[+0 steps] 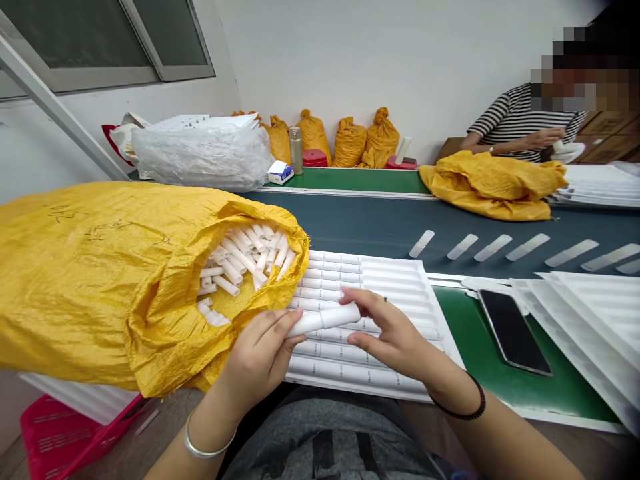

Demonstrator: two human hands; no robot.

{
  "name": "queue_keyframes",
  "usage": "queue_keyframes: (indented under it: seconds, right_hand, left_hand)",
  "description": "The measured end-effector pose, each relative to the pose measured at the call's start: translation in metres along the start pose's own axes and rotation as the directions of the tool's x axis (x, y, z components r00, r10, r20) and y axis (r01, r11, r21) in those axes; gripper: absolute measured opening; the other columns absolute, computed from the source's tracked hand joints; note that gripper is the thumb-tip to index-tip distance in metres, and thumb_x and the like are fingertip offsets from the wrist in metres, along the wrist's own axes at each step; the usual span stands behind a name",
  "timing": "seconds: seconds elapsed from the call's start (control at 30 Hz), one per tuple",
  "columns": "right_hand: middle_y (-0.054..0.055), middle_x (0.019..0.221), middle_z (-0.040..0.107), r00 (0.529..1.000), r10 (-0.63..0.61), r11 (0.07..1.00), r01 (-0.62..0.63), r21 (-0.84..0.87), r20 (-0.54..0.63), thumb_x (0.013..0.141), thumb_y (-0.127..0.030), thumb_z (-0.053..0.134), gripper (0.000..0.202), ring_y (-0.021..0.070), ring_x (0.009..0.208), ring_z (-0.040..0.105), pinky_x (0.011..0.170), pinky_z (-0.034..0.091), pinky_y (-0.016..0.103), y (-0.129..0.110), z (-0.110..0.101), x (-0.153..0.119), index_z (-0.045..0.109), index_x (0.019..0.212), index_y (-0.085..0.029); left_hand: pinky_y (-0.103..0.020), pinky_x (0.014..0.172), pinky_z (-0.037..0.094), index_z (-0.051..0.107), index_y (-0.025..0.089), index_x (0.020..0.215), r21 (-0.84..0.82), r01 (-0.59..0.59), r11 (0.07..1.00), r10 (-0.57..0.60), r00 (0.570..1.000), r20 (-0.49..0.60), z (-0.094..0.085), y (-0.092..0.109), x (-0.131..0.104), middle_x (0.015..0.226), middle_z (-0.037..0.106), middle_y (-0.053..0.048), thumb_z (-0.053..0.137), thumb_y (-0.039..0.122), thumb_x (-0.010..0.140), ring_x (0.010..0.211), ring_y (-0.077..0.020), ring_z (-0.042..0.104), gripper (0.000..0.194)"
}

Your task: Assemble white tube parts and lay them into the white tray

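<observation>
Just above a white ribbed tray (pixel 400 283), my left hand (pixel 263 353) pinches the left end of a white tube (pixel 325 320). Around the tube's right end, my right hand (pixel 393 330) is curved with thumb and fingers apart, the fingertips close to it. The tray's left part carries rows of white printed tubes or strips. Left of my hands, a large yellow woven sack (pixel 110 267) lies on its side, its mouth open toward the tray and full of short white tubes (pixel 240 257).
Several translucent pieces (pixel 493 247) lie in a row on the dark belt (pixel 360 220). A phone (pixel 515 330) and stacked white trays (pixel 590 320) are at the right. A folded yellow sack (pixel 495 183) sits beyond the belt, near a person (pixel 525 123) in a striped shirt.
</observation>
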State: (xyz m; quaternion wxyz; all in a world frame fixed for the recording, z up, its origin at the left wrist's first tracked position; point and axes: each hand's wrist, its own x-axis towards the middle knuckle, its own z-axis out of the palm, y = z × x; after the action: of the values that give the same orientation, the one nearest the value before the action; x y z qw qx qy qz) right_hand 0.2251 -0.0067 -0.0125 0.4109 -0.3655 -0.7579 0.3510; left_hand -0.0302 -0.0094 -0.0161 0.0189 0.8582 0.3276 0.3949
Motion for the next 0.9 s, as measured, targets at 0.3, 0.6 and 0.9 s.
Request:
queue_keyframes:
  seconds: [0.3,0.6,0.9]
  right_hand:
    - [0.011,0.095,0.067,0.991,0.004,0.805,0.077,-0.588,0.135,0.084,-0.026,0.063,0.02,0.0228,0.089,0.062,0.079,0.05,0.033,0.034,-0.003,0.026,0.066,0.102,-0.018]
    - [0.012,0.088,0.069,0.718,0.514,0.409,-0.686,-0.602,-0.469,0.081,-0.027,0.061,0.027,0.0241,0.082,0.064,0.071,0.046,0.03,0.154,-0.107,0.11,0.064,0.102,-0.01]
    - [0.024,0.106,0.066,0.712,0.532,0.348,-0.678,-0.647,-0.459,0.093,-0.042,0.045,0.047,0.0322,0.103,0.062,0.082,0.046,0.037,0.14,-0.111,0.078,0.061,0.114,-0.003]
  left_hand:
    - [-0.037,0.094,0.05,0.035,0.017,0.142,0.035,0.09,0.995,-0.095,0.976,0.196,0.007,0.0,0.003,0.118,0.062,-0.013,0.054,0.031,0.092,0.11,-0.0234,0.058,0.055]
    - [-0.043,0.097,0.042,0.069,0.013,0.105,0.613,0.471,0.635,-0.688,0.706,0.17,-0.034,-0.154,-0.009,0.106,0.065,-0.017,0.042,0.016,0.082,0.105,-0.031,0.059,0.035]
    - [-0.037,0.089,0.047,0.073,0.016,0.091,0.54,0.483,0.689,-0.679,0.691,0.248,-0.013,-0.175,-0.017,0.089,0.066,-0.013,0.056,0.018,0.073,0.09,-0.027,0.063,0.025]
